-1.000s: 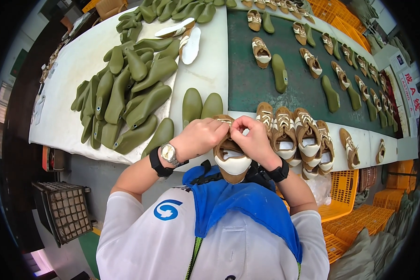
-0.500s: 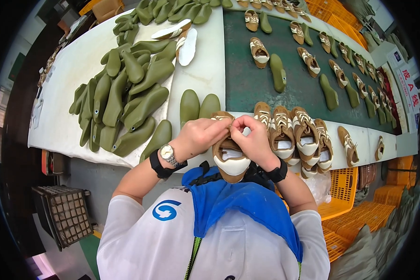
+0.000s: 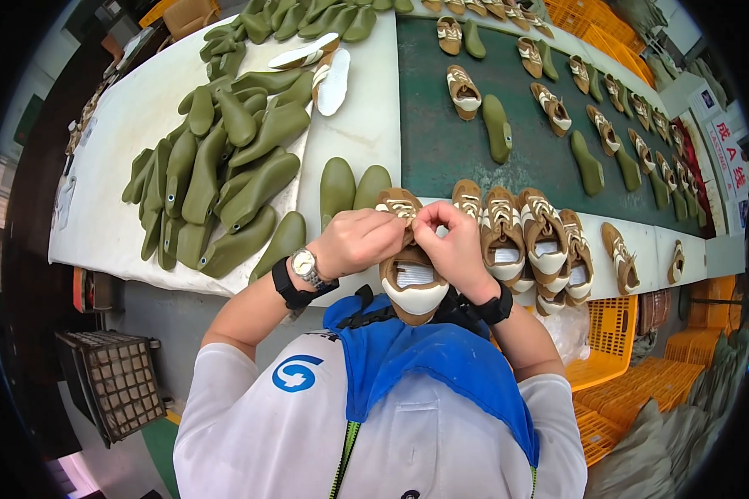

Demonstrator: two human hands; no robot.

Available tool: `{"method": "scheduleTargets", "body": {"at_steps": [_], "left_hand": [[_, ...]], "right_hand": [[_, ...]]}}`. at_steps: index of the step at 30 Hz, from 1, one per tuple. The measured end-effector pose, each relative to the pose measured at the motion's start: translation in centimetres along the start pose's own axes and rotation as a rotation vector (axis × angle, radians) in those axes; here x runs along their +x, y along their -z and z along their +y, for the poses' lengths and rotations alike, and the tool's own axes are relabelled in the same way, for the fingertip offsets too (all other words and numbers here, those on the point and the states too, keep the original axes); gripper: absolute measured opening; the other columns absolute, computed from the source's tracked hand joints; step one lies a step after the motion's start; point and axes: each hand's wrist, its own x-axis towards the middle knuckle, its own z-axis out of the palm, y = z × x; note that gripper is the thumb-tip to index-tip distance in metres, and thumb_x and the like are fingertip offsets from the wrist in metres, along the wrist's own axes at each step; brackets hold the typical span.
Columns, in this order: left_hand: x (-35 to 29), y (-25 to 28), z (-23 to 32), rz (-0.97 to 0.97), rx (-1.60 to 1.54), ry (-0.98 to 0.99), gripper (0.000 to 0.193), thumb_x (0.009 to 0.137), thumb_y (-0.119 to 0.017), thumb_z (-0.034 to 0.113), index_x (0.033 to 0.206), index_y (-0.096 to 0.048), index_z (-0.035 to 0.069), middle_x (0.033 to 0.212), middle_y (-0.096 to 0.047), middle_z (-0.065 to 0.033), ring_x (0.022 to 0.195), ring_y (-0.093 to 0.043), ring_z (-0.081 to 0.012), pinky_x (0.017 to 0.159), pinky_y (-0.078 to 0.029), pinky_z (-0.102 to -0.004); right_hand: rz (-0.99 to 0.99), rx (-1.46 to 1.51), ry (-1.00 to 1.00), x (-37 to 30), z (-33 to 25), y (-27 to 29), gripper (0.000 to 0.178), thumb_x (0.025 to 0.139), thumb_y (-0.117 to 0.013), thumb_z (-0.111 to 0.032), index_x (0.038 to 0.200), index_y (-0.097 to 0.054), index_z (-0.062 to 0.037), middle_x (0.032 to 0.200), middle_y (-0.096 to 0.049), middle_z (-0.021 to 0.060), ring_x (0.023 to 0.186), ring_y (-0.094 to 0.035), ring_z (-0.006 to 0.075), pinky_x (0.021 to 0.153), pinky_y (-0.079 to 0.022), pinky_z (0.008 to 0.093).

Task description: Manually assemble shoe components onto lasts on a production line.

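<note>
A brown and white sneaker point(image 3: 416, 291) stands at the table's near edge, its heel toward me and its toe away. My left hand point(image 3: 362, 241) is closed, fingertips pinched at the sneaker's laces. From the other side my right hand point(image 3: 449, 245) pinches at the same spot, thumb and forefinger together; the fingers cover most of the lace there. Just beyond my left hand two green shoe lasts point(image 3: 338, 190) stand side by side. Several more brown sneakers point(image 3: 503, 237) are packed together right of my right hand.
A big heap of green shoe lasts point(image 3: 216, 166) covers the white table at left. Two sneakers point(image 3: 331, 81) lie on their sides behind it. Rows of sneakers and lasts line a green belt point(image 3: 441, 158) at right. A yellow crate point(image 3: 607, 337) is below the table edge.
My left hand has curled its fingers in and drawn slightly back from the lace area. My right hand stays pinched at nearly the same place.
</note>
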Motion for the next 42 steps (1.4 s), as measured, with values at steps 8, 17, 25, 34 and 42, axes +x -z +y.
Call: {"method": "scheduleTargets", "body": {"at_steps": [8,17,25,34,42], "left_hand": [[0.3,0.4,0.3,-0.123,-0.534,0.593,0.029,0.074,-0.071,0.005,0.102,-0.065,0.001,0.084,-0.066,-0.0091,0.071,-0.065,-0.0191,0.063,-0.051,-0.0267],[-0.2,1.3,-1.3,-0.214,-1.028,1.087,0.018,0.084,-0.067,0.007,0.100,-0.063,-0.001,0.088,-0.066,-0.0034,0.076,-0.061,-0.0068,0.070,-0.052,-0.0215],[-0.8,0.6,-0.4,-0.017,-1.025,1.021,0.027,0.083,-0.066,-0.001,0.108,-0.058,-0.002,0.093,-0.065,-0.0058,0.085,-0.063,-0.0100,0.076,-0.053,-0.0220],[-0.8,0.6,0.2,0.057,-1.051,0.981,0.041,0.082,-0.066,-0.003,0.120,-0.051,-0.003,0.095,-0.066,-0.0093,0.086,-0.064,-0.0122,0.077,-0.053,-0.0229],[0.4,1.6,-0.3,0.155,-0.991,0.990,0.042,0.081,-0.065,-0.003,0.120,-0.050,-0.004,0.090,-0.066,-0.0068,0.082,-0.063,-0.0100,0.075,-0.053,-0.0231]], "right_hand": [[-0.013,0.032,0.014,0.0,0.3,0.1,0.005,0.078,-0.063,-0.003,0.081,-0.062,0.0014,0.071,-0.061,0.0026,0.064,-0.054,0.0085,0.060,-0.046,0.0229],[-0.123,-0.039,0.122,0.6,0.8,-0.1,0.013,0.083,-0.065,-0.008,0.092,-0.063,0.0015,0.084,-0.062,0.0078,0.070,-0.059,0.0133,0.064,-0.048,0.0265],[-0.459,-0.059,-0.083,1.6,0.5,0.8,0.023,0.084,-0.068,-0.017,0.098,-0.064,-0.0003,0.090,-0.058,0.0022,0.068,-0.049,0.0061,0.061,-0.042,0.0212],[-0.414,0.313,-0.353,1.4,0.1,-0.2,0.011,0.081,-0.068,-0.012,0.086,-0.063,-0.0034,0.072,-0.055,-0.0054,0.063,-0.046,0.0013,0.056,-0.039,0.0176],[-0.465,0.277,-0.328,1.6,-0.4,0.0,0.010,0.080,-0.066,-0.011,0.081,-0.061,-0.0032,0.074,-0.057,-0.0044,0.065,-0.048,0.0018,0.059,-0.041,0.0188]]}}
